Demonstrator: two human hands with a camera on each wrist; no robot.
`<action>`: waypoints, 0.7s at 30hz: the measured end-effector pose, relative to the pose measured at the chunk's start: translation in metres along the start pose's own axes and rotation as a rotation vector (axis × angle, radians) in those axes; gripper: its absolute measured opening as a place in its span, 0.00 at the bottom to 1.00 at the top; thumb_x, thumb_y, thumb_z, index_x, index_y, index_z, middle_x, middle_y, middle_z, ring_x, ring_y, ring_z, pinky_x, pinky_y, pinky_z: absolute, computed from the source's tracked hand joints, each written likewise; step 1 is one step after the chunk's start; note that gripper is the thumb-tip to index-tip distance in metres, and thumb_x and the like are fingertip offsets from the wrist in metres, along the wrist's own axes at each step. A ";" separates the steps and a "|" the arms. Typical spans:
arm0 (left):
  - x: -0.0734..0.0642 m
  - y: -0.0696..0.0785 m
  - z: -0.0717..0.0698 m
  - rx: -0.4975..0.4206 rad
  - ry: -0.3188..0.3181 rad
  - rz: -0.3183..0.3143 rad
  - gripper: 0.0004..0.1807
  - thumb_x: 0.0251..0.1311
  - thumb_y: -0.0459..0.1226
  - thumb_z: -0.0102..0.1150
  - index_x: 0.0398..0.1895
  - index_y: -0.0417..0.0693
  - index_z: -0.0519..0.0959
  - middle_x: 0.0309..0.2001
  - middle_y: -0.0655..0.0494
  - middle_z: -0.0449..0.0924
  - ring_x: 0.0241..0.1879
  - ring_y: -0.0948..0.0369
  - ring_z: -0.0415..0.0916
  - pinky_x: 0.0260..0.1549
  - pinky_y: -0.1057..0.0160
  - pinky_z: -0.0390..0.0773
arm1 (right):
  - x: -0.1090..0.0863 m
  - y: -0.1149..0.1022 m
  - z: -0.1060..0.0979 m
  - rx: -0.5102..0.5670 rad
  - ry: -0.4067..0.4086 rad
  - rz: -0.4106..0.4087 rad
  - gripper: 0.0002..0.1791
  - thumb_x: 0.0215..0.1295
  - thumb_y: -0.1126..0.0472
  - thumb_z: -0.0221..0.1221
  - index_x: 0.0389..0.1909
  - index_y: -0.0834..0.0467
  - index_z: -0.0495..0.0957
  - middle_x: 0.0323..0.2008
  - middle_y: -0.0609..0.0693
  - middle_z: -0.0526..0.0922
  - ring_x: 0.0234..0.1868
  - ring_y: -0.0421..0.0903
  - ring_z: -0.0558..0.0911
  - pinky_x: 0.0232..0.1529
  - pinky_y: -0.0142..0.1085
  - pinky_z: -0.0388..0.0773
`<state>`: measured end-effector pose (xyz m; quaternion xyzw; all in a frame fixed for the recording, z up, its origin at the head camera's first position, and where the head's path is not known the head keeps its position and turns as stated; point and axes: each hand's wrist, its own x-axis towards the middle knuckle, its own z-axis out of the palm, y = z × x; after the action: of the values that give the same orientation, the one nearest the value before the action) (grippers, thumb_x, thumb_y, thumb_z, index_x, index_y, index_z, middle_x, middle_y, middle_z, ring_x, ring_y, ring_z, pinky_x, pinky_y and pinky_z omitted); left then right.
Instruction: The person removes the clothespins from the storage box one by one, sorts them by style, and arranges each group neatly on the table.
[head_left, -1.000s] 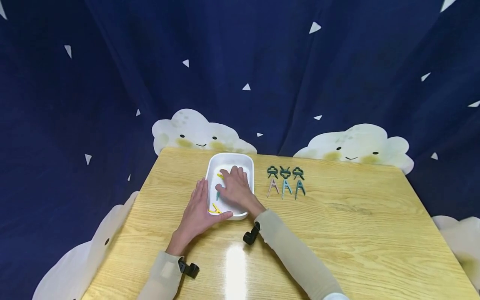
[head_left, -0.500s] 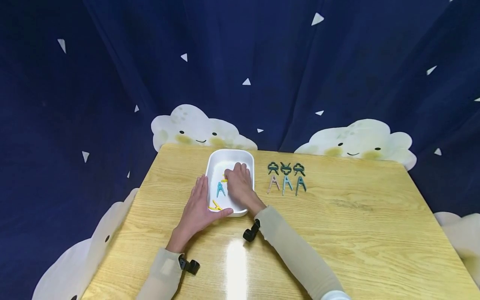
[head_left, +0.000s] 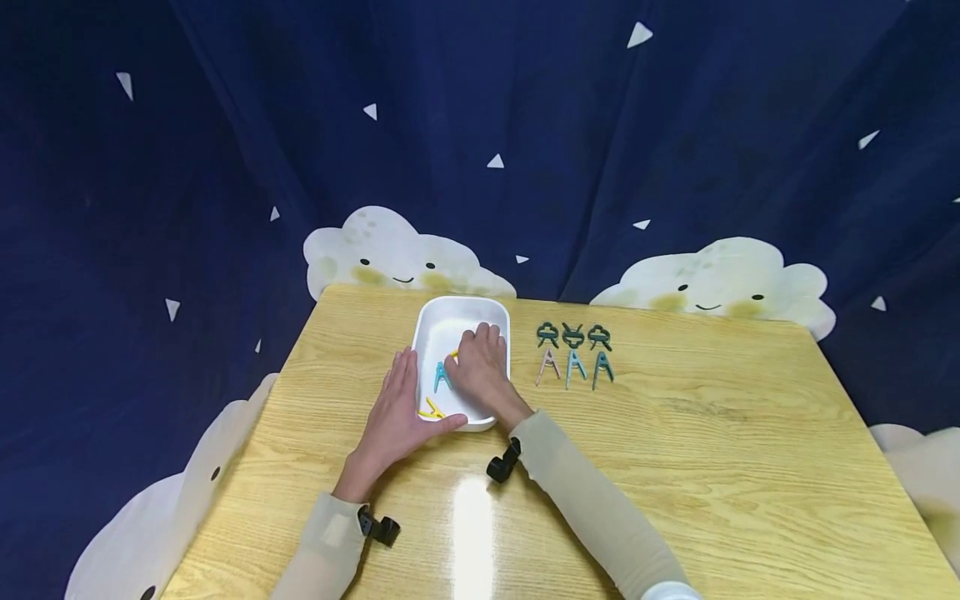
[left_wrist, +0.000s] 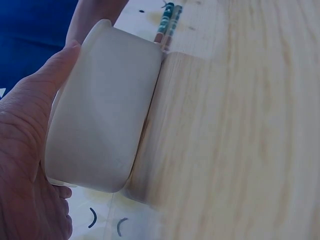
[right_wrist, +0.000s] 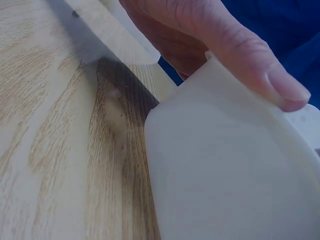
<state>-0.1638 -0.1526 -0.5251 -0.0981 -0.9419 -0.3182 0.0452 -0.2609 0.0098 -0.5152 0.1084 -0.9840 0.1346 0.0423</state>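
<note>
A white plastic tub point(head_left: 442, 323) stands on the table. My left hand point(head_left: 393, 417) lies against its near left corner, fingers straight along the left wall and thumb along the front rim. In the left wrist view that thumb point(left_wrist: 57, 65) reaches over the tub's rim. Inside the tub my right hand point(head_left: 482, 367) curls its fingers and pinches a yellow clothes peg point(head_left: 454, 353), mostly hidden by the hand. Left of it lies a light blue clothes peg point(head_left: 441, 376). Another yellow clothes peg point(head_left: 432, 409) sits in the near left corner, by my left thumb.
Right of the tub, three dark green clips point(head_left: 573, 335) form a row. Below them lie a pink peg point(head_left: 548, 367), a light blue peg point(head_left: 575, 367) and a teal peg point(head_left: 602, 368). A dark blue curtain point(head_left: 480, 125) hangs behind the wooden table point(head_left: 712, 433).
My right hand has drawn its spread fingers together on the yellow peg and shifted slightly right, uncovering the light blue peg. My left hand keeps its place on the tub.
</note>
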 end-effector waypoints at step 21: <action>0.001 -0.002 0.002 -0.005 0.006 0.003 0.79 0.44 0.78 0.66 0.85 0.38 0.40 0.85 0.41 0.40 0.84 0.48 0.33 0.79 0.40 0.47 | 0.000 -0.003 0.001 -0.044 0.017 0.073 0.27 0.70 0.44 0.63 0.38 0.69 0.80 0.45 0.61 0.70 0.53 0.57 0.66 0.51 0.44 0.71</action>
<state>-0.1654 -0.1523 -0.5276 -0.0987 -0.9408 -0.3208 0.0480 -0.2604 0.0071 -0.5160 0.0701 -0.9897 0.1151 0.0479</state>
